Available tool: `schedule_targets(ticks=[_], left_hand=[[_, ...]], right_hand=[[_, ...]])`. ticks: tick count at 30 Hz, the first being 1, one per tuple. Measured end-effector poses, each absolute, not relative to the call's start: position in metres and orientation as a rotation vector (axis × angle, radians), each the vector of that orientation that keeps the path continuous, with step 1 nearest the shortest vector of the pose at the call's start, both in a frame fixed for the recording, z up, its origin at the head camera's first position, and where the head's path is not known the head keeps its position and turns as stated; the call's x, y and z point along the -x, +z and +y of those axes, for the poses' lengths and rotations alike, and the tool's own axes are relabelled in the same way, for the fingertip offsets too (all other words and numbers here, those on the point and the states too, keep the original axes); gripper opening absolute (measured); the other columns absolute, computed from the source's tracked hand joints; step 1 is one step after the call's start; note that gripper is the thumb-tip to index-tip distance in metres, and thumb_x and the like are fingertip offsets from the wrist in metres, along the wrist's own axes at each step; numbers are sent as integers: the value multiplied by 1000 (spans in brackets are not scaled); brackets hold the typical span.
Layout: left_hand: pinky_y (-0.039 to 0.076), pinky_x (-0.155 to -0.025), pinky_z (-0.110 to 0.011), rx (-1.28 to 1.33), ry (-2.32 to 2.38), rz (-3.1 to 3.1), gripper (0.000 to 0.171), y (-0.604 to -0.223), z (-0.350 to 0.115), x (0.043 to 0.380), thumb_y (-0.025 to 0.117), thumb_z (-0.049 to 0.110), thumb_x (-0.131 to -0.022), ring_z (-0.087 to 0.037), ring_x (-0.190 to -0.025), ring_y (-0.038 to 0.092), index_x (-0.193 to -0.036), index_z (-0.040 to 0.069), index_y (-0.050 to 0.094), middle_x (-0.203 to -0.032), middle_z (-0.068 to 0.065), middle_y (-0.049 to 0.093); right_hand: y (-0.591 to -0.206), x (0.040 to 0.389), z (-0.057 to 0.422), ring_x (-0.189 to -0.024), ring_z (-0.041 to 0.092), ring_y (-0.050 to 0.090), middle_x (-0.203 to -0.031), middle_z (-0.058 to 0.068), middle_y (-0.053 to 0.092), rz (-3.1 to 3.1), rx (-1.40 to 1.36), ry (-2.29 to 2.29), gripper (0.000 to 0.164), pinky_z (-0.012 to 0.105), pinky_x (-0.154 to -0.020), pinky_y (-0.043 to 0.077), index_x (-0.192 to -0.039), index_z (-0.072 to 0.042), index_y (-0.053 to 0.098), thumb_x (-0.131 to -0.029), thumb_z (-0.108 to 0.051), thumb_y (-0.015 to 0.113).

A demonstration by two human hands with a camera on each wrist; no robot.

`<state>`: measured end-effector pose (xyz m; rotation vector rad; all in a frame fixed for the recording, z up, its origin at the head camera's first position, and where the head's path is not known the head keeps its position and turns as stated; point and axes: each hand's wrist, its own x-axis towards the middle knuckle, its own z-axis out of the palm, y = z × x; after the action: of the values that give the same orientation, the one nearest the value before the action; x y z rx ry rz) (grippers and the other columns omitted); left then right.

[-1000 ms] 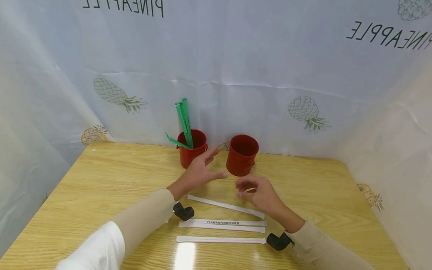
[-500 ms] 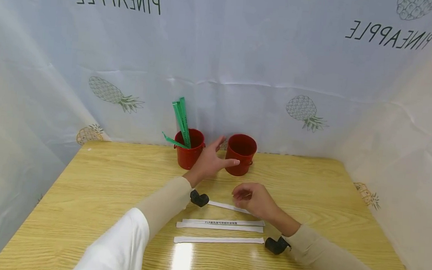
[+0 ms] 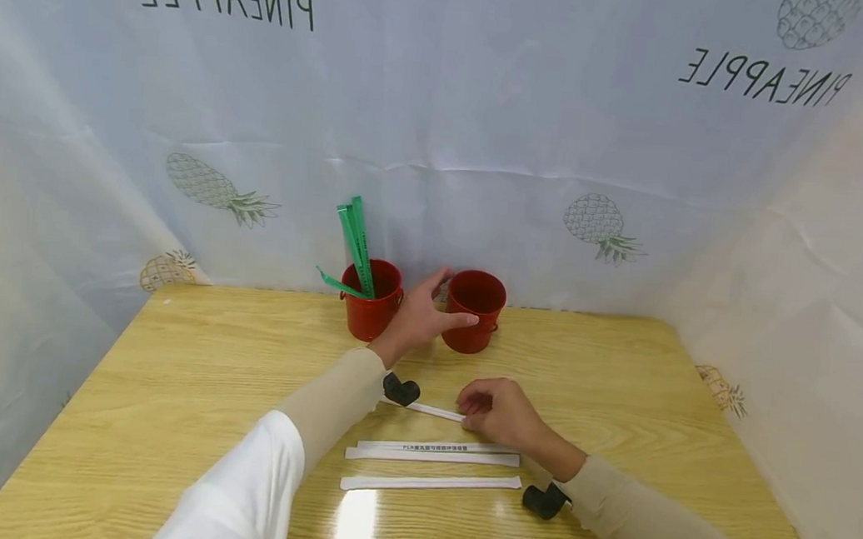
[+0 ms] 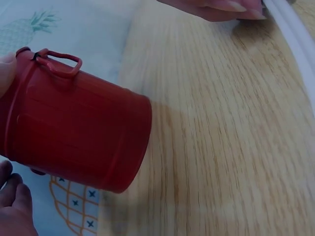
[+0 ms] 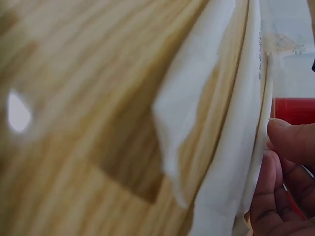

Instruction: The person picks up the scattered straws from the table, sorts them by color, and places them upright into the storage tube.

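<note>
Beside the right-hand red bucket in the head view, my left hand reaches with its thumb across the near side. The left wrist view shows the thumb at the rim of this bucket, with the fingers spread below it and apart from its wall. My right hand pinches the right end of the farthest white paper-wrapped straw, which lies on the table. In the right wrist view, the right thumb and fingertips meet at that straw's edge.
A second red bucket stands to the left, holding several green-wrapped straws. Nearer on the wooden table lie more white-wrapped straws, with one closest to me. A pineapple-print curtain hangs behind the table.
My left hand has moved right, from beside the left bucket to the right bucket. My right hand has come down and back onto the far white straw's end.
</note>
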<state>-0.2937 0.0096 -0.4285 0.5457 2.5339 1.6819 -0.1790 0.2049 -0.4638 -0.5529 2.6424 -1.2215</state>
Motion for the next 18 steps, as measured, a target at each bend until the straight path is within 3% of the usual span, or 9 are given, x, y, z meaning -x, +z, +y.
schedule_targets(ticks=[10,18], left_hand=[[49,-116,-51,-567,1659,2542,102,-429,15,297,86,42,-84,-28,-149,49,-165,17,31,-161,-2,51],[49,-116,-52,-564,1676,2523,101,-431,17,298,86,40,-84,-28,-150,47,-165,16,31,-160,-2,52]], right_hand=[[-464,184,206,-76,7,61,-85,-1,73,2676,646,-1095,18,19,-70,55,-93,-8,76,-82,5,82],[-458,182,199,-72,6,50,-78,-7,60,2722,921,-612,20,20,-68,47,-90,-12,69,-89,9,68]])
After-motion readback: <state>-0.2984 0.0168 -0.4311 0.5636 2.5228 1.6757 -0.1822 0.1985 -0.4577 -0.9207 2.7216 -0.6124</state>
